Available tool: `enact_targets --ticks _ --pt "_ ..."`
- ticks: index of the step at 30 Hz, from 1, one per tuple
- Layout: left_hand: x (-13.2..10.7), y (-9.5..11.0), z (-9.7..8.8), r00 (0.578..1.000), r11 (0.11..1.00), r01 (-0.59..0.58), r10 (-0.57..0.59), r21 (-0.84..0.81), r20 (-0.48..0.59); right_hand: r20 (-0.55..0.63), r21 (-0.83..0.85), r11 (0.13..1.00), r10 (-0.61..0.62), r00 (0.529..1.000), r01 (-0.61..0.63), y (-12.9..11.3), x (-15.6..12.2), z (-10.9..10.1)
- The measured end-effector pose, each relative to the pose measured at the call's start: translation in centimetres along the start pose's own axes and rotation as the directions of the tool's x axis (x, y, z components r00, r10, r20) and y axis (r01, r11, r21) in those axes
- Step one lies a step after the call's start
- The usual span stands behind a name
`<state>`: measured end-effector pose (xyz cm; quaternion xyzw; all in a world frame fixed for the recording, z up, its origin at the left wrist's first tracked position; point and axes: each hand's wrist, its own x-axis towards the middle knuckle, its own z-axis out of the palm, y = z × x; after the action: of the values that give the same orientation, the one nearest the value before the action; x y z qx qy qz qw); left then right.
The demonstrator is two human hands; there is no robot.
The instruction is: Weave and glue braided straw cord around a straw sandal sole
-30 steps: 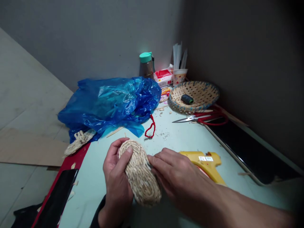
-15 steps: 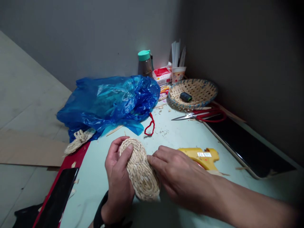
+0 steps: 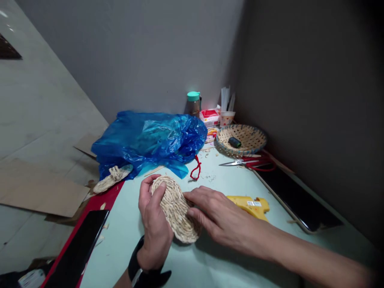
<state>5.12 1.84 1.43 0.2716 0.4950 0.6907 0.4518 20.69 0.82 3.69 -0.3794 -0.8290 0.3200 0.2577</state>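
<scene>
An oval mat of woven straw (image 3: 175,208) is held tilted on its edge above a pale green table (image 3: 228,256). My left hand (image 3: 154,228) grips its left rim, thumb across the face, a dark watch on the wrist. My right hand (image 3: 214,218) has its fingers curled against the mat's right rim. A yellow glue gun (image 3: 250,205) lies just right of my right hand.
A crumpled blue plastic bag (image 3: 150,140) lies behind the mat, a red cord loop (image 3: 195,170) beside it. Red-handled scissors (image 3: 249,162) and a woven basket (image 3: 241,140) sit far right. A second straw piece (image 3: 111,179) lies at left, a dark phone (image 3: 76,250) lower left, a jar (image 3: 193,103) at the back.
The camera has pulled back and tilted up, so everything looks smaller and lower. Both hands still hold the straw mat, which has turned slightly flatter.
</scene>
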Motion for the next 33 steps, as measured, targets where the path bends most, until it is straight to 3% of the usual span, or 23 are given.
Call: enact_targets --ticks 10,16,20,21,23,25,28,33 --pt "-0.1 2.7 -0.9 0.985 0.984 -0.164 0.159 -0.075 -0.07 -0.089 0.208 0.978 0.042 0.995 -0.023 -2.7 3.8 0.2" --pt "1.0 5.3 -2.7 0.973 0.974 -0.219 0.213 0.057 0.092 0.042 0.284 0.955 0.079 0.996 -0.087 -2.8 5.5 -2.0" --pt "2.2 7.9 -4.9 0.919 0.884 -0.384 0.336 0.267 0.207 0.202 0.263 0.956 0.075 0.976 -0.128 -1.8 5.9 -4.3" --pt "2.3 8.5 -5.4 0.886 0.822 -0.456 0.384 0.342 0.259 0.237 0.255 0.958 0.068 0.969 -0.13 -1.6 5.9 -4.8" --pt "2.4 9.4 -6.1 0.711 0.421 -0.697 0.515 0.581 0.479 0.276 0.241 0.962 0.062 0.959 -0.131 -1.1 5.9 -5.7" --pt "2.0 9.8 -6.4 0.588 0.175 -0.79 0.483 0.587 0.648 0.297 0.231 0.963 0.067 0.952 -0.139 -0.6 5.7 -6.3" --pt "1.2 9.0 -5.9 0.45 0.019 -0.889 0.231 0.458 0.863 0.327 0.229 0.964 0.057 0.943 -0.137 0.0 5.1 -6.7" --pt "0.2 5.7 -3.7 0.26 -0.115 -0.958 0.04 0.263 0.965 0.372 0.205 0.974 0.012 0.928 -0.094 0.9 4.2 -6.7"
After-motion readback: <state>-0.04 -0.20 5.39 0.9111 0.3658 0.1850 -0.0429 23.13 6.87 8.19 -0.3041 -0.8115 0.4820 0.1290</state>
